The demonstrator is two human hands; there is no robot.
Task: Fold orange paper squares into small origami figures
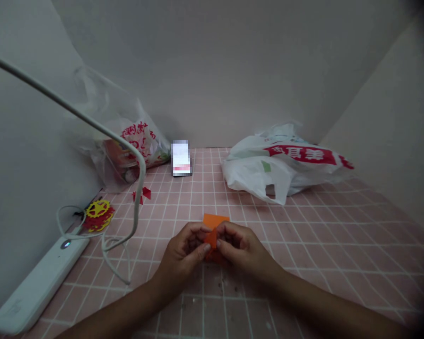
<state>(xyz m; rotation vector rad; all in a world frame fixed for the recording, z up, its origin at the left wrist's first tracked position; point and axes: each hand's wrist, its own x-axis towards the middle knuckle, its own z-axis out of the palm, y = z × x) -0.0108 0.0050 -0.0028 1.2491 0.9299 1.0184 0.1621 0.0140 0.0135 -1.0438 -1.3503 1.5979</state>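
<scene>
Between my two hands is a small folded piece of orange paper [212, 239], raised a little over the pink grid-patterned tabletop [183, 207]. My left hand [189, 247] pinches its left side between thumb and fingers. On the other side, my right hand [238, 242] grips it the same way, fingers curled. Just beyond the fingertips a flat orange sheet [216, 219] shows; whether it joins the folded piece I cannot tell. My fingers hide part of the folds.
A phone [181, 159] with a lit screen stands at the back, between a clear plastic bag [127, 136] and a white plastic bag [279, 165]. At left lie a white power bank [38, 287], a looping cable [141, 174], yellow and red cutouts [98, 214] and red scraps [143, 194].
</scene>
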